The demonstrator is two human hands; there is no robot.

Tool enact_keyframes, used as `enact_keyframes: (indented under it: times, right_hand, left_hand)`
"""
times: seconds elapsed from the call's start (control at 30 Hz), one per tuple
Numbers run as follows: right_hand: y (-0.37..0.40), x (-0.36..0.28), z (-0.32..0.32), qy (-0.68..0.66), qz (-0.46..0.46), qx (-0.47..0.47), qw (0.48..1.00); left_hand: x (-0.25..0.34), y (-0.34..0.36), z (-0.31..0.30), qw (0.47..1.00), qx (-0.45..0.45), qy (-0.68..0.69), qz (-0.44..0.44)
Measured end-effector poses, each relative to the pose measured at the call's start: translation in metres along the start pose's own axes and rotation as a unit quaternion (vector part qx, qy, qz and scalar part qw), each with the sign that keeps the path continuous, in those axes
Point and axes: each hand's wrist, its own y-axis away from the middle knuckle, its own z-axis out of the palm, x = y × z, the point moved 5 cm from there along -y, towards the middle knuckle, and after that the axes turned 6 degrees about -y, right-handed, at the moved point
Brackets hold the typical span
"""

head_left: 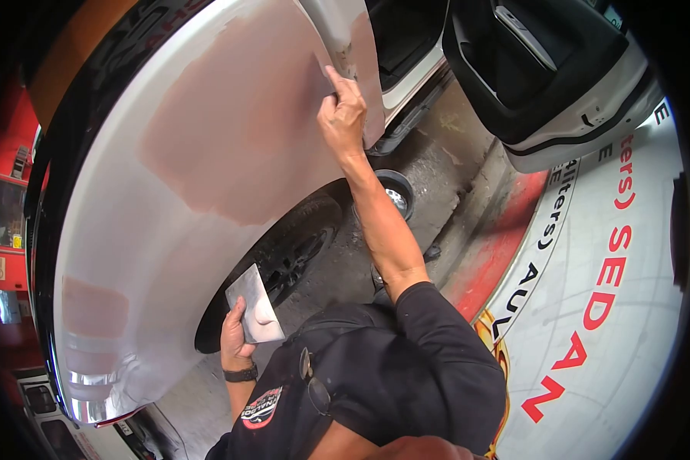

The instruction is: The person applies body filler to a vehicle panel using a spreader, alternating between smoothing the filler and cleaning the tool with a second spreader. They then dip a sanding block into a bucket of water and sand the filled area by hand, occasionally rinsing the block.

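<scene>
My left hand (236, 334) holds a thin, flat metal plate (247, 293) beside the wheel arch, thumb on its face. A smooth pale smear of paste (264, 326) lies on the plate. My right hand (343, 115) is raised to the door-side edge of the white car's rear panel (100, 215), index finger stretched forward and the other fingers curled. A thin dark streak shows by its fingertip; I cannot tell what those fingers hold. Around it spreads a large dull pinkish-brown patch (230, 115) on the panel. A smaller similar patch (93, 308) sits lower left.
The car's wheel (303, 245) sits under the arch. An open car door (544, 84) stands at upper right. A dark round container (395, 192) is on the floor beyond my right forearm. A lettered white banner (590, 307) lines the right side.
</scene>
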Motion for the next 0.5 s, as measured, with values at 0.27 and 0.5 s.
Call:
enact_keyframes:
  times: [0.27, 0.5]
  right_hand:
    - [-0.013, 0.01, 0.004, 0.031, -0.008, 0.011, 0.999]
    - [0.005, 0.011, 0.002, -0.001, -0.053, -0.039, 0.998]
  left_hand:
    - [0.0, -0.001, 0.004, 1.0, 0.003, -0.008, -0.005]
    - [-0.005, 0.0, -0.003, 1.0, 0.017, -0.006, -0.022]
